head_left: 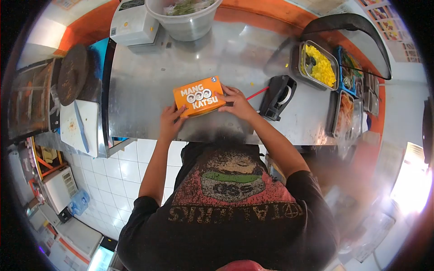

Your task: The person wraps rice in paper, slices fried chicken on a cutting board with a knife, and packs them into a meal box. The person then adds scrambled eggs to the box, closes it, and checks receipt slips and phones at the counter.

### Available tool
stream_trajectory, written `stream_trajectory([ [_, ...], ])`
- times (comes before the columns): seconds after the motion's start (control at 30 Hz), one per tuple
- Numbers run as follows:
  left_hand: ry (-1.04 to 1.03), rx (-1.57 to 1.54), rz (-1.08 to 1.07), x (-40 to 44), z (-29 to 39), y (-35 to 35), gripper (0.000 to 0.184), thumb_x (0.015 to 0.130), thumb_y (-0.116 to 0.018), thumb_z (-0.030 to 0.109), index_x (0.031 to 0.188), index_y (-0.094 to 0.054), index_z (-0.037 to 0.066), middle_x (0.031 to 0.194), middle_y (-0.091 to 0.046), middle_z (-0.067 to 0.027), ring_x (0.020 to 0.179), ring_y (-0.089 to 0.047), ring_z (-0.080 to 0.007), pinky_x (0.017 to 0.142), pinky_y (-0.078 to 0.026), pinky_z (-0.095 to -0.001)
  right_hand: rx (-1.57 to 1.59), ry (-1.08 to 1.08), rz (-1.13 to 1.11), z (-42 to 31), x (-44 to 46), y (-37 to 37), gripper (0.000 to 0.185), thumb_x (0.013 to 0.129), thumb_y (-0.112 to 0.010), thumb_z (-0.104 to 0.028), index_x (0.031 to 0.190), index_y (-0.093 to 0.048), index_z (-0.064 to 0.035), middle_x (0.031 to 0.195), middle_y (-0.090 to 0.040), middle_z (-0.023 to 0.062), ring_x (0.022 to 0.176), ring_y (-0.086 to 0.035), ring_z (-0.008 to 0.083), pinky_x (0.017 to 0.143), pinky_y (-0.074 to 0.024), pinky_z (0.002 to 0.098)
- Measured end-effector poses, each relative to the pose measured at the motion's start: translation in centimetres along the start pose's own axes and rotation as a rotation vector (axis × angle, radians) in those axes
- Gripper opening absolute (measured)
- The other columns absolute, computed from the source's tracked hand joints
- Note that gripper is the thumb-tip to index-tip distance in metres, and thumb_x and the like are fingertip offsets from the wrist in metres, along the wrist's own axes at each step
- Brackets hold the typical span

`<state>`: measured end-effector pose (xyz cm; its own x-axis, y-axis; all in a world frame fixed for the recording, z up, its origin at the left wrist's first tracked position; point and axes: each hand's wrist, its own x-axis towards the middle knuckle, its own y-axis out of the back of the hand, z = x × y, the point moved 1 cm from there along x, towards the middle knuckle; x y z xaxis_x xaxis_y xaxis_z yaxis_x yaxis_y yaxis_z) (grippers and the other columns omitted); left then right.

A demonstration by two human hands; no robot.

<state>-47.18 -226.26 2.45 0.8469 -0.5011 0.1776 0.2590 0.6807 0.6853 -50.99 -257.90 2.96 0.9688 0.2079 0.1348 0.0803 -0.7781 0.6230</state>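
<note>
An orange box [199, 95] with white lettering lies on the metal counter [181, 63], near its front edge and slightly tilted. My left hand [172, 119] grips the box at its lower left corner. At the box's right side, my right hand [236, 103] holds it with fingers reaching over the top and edge. A black tape dispenser [276, 98] stands just right of my right hand, and a red pen-like stick [257, 93] lies between them.
A white bucket [192, 28] with greens and a white machine [131, 25] stand at the back left. Containers of yellow food [319, 66] and orange shreds [344, 113] line the right. A knife [81, 126] rests on a white board [91, 122] at left.
</note>
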Motion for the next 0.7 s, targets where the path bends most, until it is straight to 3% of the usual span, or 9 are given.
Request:
stream_trajectory([
  [0.17,-0.19,0.29,-0.04,-0.9,0.6,-0.3,0.063,0.072,-0.08,0.032,0.13,-0.063,0.02,0.145,-0.044,-0.0214,0.113,-0.052,-0.0329,0.095,-0.045,-0.0454,-0.183,-0.014,0.036,-2.2,-1.1,-0.4,0.053,0.077,-0.076,-0.021,0.129,-0.064,-0.0226,0.142,-0.052,0.0114,0.12,-0.054,0.0304,0.103,-0.0383,0.0447],
  [0.27,-0.313,0.468,0.153,0.9,2.0,-0.7,0.07,0.072,-0.08,0.037,0.137,-0.056,0.022,0.151,-0.033,-0.0221,0.123,-0.045,-0.0366,0.099,-0.042,-0.0515,-0.388,-0.049,0.186,-1.4,-2.2,-3.1,0.045,0.082,-0.071,-0.016,0.126,-0.066,-0.0198,0.137,-0.057,0.0099,0.114,-0.058,0.0297,0.098,-0.0405,0.0469],
  [0.37,-0.315,0.382,0.026,5.2,5.6,-0.8,0.078,0.071,-0.081,0.04,0.14,-0.051,0.022,0.151,-0.032,-0.0186,0.13,-0.038,-0.0389,0.103,-0.035,-0.0562,-0.36,-0.099,0.318,-2.1,-2.7,-4.1,0.038,0.084,-0.069,-0.014,0.122,-0.068,-0.0153,0.129,-0.063,0.0092,0.109,-0.06,0.0304,0.098,-0.0423,0.0444],
  [0.43,-0.256,0.513,-0.156,7.3,7.0,-1.2,0.088,0.067,-0.081,0.039,0.144,-0.045,0.019,0.151,-0.032,-0.0155,0.133,-0.034,-0.0397,0.109,-0.027,-0.0551,-0.028,-0.19,0.29,-2.6,-2.6,-3.0,0.032,0.085,-0.068,-0.012,0.116,-0.07,-0.0116,0.12,-0.067,0.0105,0.105,-0.062,0.0295,0.095,-0.0454,0.0402],
  [0.47,-0.287,0.481,-0.154,7.8,7.2,-1.4,0.088,0.067,-0.081,0.039,0.144,-0.045,0.019,0.151,-0.032,-0.0155,0.133,-0.034,-0.0397,0.109,-0.027,-0.0551,-0.064,-0.21,0.308,-2.8,-3.6,-1.3,0.032,0.085,-0.068,-0.012,0.116,-0.07,-0.0116,0.12,-0.067,0.0105,0.105,-0.062,0.0295,0.095,-0.0454,0.0402],
  [0.53,-0.247,0.519,-0.222,7.6,6.9,-1.1,0.092,0.065,-0.081,0.039,0.146,-0.043,0.02,0.151,-0.032,-0.0138,0.13,-0.035,-0.0391,0.11,-0.026,-0.0528,0.097,-0.352,0.511,-4.3,-5.3,1.1,0.025,0.087,-0.064,-0.008,0.111,-0.07,-0.0092,0.119,-0.067,0.0129,0.102,-0.062,0.0288,0.09,-0.0473,0.0378],
  [0.57,-0.265,0.509,-0.231,7.7,7.2,-1.1,0.092,0.065,-0.081,0.039,0.146,-0.043,0.02,0.151,-0.032,-0.0138,0.13,-0.035,-0.0391,0.11,-0.026,-0.0528,-0.022,-0.414,0.705,-4.4,-6.8,2.4,0.02,0.088,-0.061,-0.006,0.105,-0.07,-0.0075,0.112,-0.069,0.0123,0.096,-0.062,0.0243,0.084,-0.0477,0.0366],
  [0.63,-0.157,0.433,-0.287,8.1,7.6,-0.6,0.088,0.065,-0.079,0.039,0.144,-0.047,0.02,0.148,-0.037,-0.014,0.123,-0.039,-0.038,0.104,-0.029,-0.0517,-0.234,-0.717,1.016,-4.3,-10.3,5.1,0.019,0.088,-0.06,-0.006,0.106,-0.066,-0.0043,0.101,-0.069,0.0083,0.092,-0.061,0.0196,0.082,-0.0474,0.0328],
  [0.7,-0.191,0.437,-0.26,8.0,7.5,-1.1,0.088,0.064,-0.079,0.039,0.144,-0.047,0.02,0.148,-0.037,-0.0135,0.122,-0.04,-0.0372,0.103,-0.03,-0.0512,-0.168,-0.828,1.156,-1.7,-12.1,6.3,0.03,0.087,-0.062,-0.007,0.115,-0.055,0.0011,0.083,-0.065,0.0092,0.081,-0.061,0.0209,0.077,-0.0469,0.0344],
])
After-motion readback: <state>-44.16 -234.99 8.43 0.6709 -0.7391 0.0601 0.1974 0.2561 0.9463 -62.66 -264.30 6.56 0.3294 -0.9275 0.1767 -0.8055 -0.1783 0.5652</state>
